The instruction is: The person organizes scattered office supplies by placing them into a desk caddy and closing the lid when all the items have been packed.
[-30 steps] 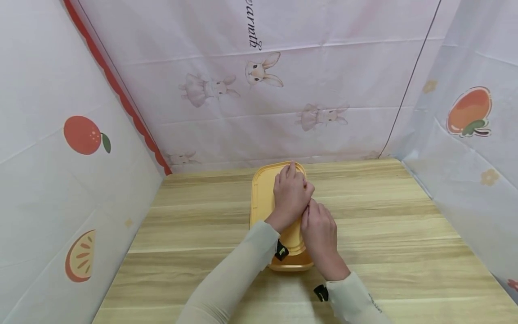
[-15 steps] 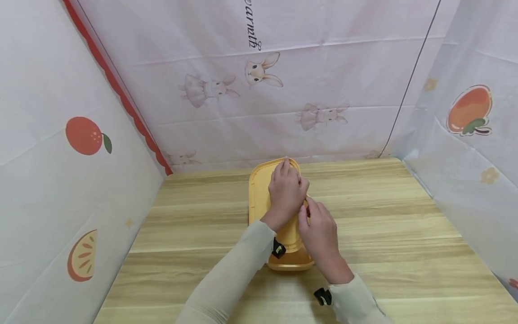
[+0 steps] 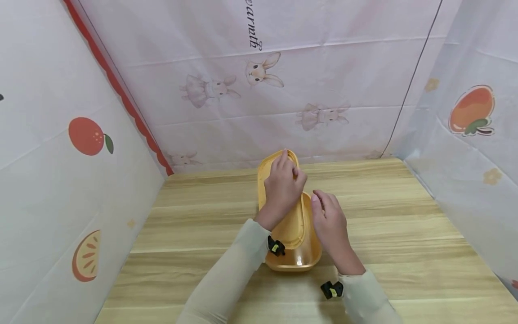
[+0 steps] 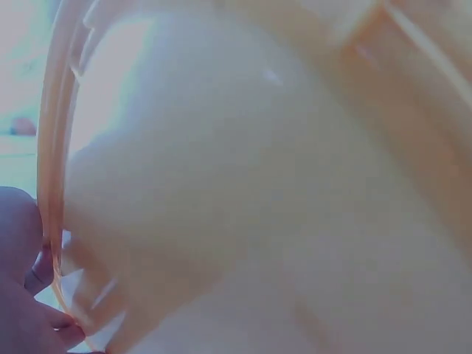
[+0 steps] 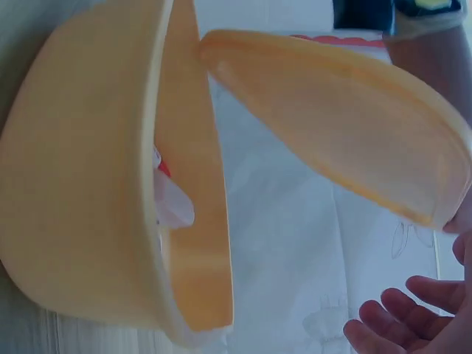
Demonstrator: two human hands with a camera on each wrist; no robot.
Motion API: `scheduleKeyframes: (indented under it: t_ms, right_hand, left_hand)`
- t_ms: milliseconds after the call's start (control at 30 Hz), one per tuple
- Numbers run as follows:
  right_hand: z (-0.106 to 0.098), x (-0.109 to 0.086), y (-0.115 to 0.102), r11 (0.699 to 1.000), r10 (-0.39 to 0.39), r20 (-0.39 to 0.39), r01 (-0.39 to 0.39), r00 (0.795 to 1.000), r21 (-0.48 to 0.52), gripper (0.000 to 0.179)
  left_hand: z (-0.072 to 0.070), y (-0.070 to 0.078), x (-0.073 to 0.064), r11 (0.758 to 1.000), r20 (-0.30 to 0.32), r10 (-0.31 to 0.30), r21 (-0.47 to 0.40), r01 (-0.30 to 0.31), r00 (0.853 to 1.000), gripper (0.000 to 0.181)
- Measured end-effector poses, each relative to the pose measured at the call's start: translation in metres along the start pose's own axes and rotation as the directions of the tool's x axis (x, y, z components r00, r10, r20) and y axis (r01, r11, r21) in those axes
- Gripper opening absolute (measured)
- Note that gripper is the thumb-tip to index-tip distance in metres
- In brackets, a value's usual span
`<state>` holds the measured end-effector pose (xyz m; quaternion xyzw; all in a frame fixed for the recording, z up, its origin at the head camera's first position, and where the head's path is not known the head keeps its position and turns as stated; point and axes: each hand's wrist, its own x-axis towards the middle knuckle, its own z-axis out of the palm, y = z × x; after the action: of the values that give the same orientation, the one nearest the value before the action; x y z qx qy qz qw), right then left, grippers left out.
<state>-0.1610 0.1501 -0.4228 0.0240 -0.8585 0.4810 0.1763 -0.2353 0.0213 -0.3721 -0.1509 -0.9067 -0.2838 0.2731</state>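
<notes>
A yellow plastic lid is lifted and tilted above a yellow storage box. My left hand grips the lid's edge near its far end, and the lid fills most of the left wrist view, with fingers at its rim. To the right of the box is my right hand, its fingers relaxed and holding nothing. In the right wrist view the lid stands apart from most of the box. Something whitish and red shows inside; its kind is unclear.
A wood-grain table carries the box. Printed cloth walls close it in at the back, the left and the right. Small black cameras sit at both wrists.
The lid has come up off the box and tilted, moving away and opening the box's near right side. My right hand has let go of the edge and moved right.
</notes>
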Motion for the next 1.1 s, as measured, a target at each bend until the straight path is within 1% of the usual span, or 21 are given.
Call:
scheduleKeyframes:
  t_ms: [100,200,367,433,500,567,667,767,900,933,1000,1100]
  right_hand:
    - [-0.003,0.003,0.003,1.0,0.026,0.027,-0.026,0.999,0.008,0.055]
    - [-0.006,0.005,0.005,0.999,0.031,0.032,-0.031,0.999,0.01,0.055]
    - [-0.01,0.005,0.005,1.0,0.027,0.038,-0.028,0.999,0.012,0.055]
    - [-0.011,0.005,0.006,0.999,0.031,0.041,-0.031,0.999,0.01,0.055]
    - [-0.011,0.005,0.008,0.999,0.039,0.044,-0.04,0.998,0.002,0.055]
    - [-0.011,0.005,0.011,0.999,0.054,0.051,-0.054,0.997,-0.005,0.057]
    - [-0.007,0.004,0.017,0.997,0.083,0.076,-0.083,0.994,-0.009,0.057]
    - [-0.001,0.002,0.021,0.991,0.132,0.13,-0.134,0.983,0.009,0.061]
    - [0.009,-0.002,0.027,0.98,0.182,0.216,-0.196,0.959,0.043,0.065]
    - [0.011,-0.003,0.028,0.978,0.187,0.229,-0.203,0.955,0.051,0.065]
    - [0.015,-0.004,0.028,0.973,0.195,0.244,-0.218,0.95,0.071,0.062]
    - [0.02,-0.007,0.027,0.961,0.213,0.26,-0.251,0.942,0.12,0.059]
  left_hand:
    - [-0.006,0.002,0.001,0.997,0.011,-0.039,-0.067,0.04,0.999,0.02]
    - [-0.011,0.001,0.0,0.991,0.019,-0.07,-0.116,0.071,0.997,0.02]
    - [-0.016,-0.006,-0.002,0.98,-0.02,-0.074,-0.186,0.069,0.997,0.019]
    - [-0.018,-0.009,-0.003,0.971,-0.038,-0.076,-0.23,0.066,0.996,0.019]
    - [-0.02,-0.012,-0.004,0.956,-0.049,-0.089,-0.285,0.071,0.995,0.019]
    - [-0.023,-0.014,-0.006,0.933,-0.052,-0.112,-0.35,0.087,0.992,0.019]
    - [-0.028,-0.016,-0.008,0.892,-0.052,-0.15,-0.438,0.112,0.987,0.019]
    - [-0.032,-0.017,-0.009,0.83,-0.034,-0.181,-0.541,0.135,0.983,0.018]
    - [-0.033,-0.017,-0.011,0.732,-0.002,-0.209,-0.663,0.155,0.978,0.016]
    - [-0.033,-0.017,-0.012,0.717,-0.001,-0.213,-0.679,0.156,0.977,0.016]
    - [-0.033,-0.017,-0.013,0.696,-0.003,-0.216,-0.702,0.152,0.976,0.016]
    - [-0.033,-0.017,-0.015,0.69,-0.019,-0.221,-0.71,0.143,0.975,0.016]
